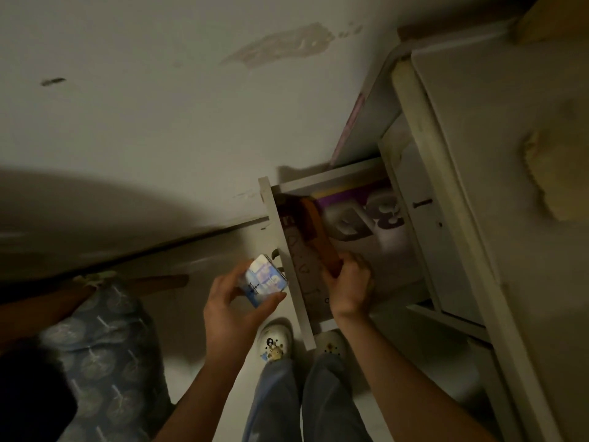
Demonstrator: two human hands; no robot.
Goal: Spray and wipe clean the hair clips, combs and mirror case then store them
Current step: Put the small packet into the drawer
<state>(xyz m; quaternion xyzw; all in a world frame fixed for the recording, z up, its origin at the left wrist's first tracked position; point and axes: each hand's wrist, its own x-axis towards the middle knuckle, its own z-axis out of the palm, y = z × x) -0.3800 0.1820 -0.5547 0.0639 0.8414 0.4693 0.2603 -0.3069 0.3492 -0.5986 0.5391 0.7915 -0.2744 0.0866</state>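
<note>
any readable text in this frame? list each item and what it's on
"3D": large raised characters on the purple box in the open drawer, seen upside down.
Lettering on the small blue case held in the left hand: too blurred to read.
Faint marks on the drawer's inner wall by the right hand: too dim to read.
Nothing else legible.
</note>
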